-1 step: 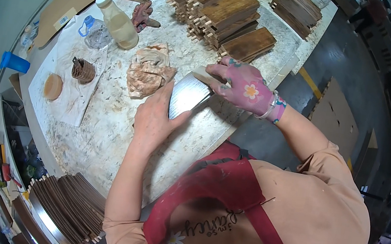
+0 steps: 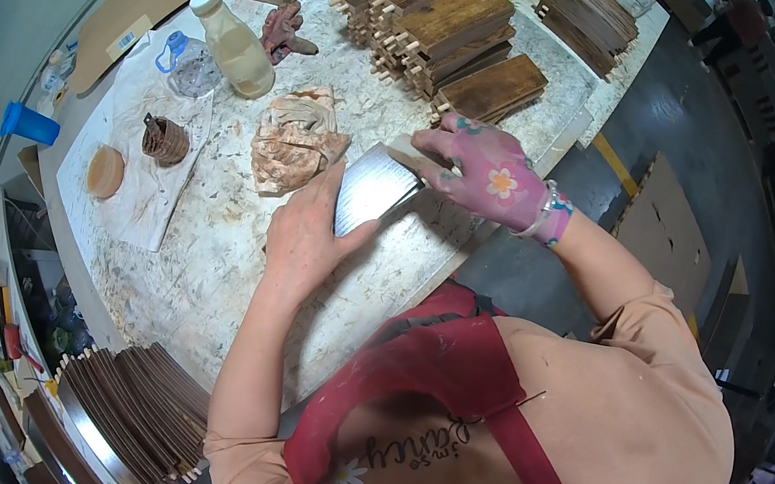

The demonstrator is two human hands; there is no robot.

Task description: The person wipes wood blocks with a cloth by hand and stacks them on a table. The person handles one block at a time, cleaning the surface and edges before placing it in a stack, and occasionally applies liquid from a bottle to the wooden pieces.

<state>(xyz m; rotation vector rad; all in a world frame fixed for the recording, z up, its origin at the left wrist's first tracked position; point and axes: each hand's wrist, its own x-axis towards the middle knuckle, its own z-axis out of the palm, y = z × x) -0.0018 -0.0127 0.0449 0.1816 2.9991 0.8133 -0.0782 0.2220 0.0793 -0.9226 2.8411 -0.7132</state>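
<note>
My bare left hand (image 2: 305, 235) grips a flat board (image 2: 370, 194) with a shiny, light-reflecting face, its thumb along the near edge and its fingers on the opposite side. At the board's far end is my right hand (image 2: 488, 172), in a stained pink glove with a flower print. Its fingers are bent and closed around a greyish edge there; whether that is the board itself or a separate pad I cannot tell. A crumpled, brown-stained cloth (image 2: 294, 143) lies just left of the board. Beyond my right hand, dark wooden slats (image 2: 496, 88) with light pegs at their ends are stacked.
A bottle of cloudy liquid (image 2: 236, 49), a brown-wrapped container (image 2: 165, 142) and a round tan block (image 2: 104, 172) stand at the left. A stained glove (image 2: 284, 31) lies behind the cloth. More slats (image 2: 127, 409) are packed at lower left. The table's right edge drops to the floor.
My right hand has shifted very slightly to the right. The left hand and the board look the same.
</note>
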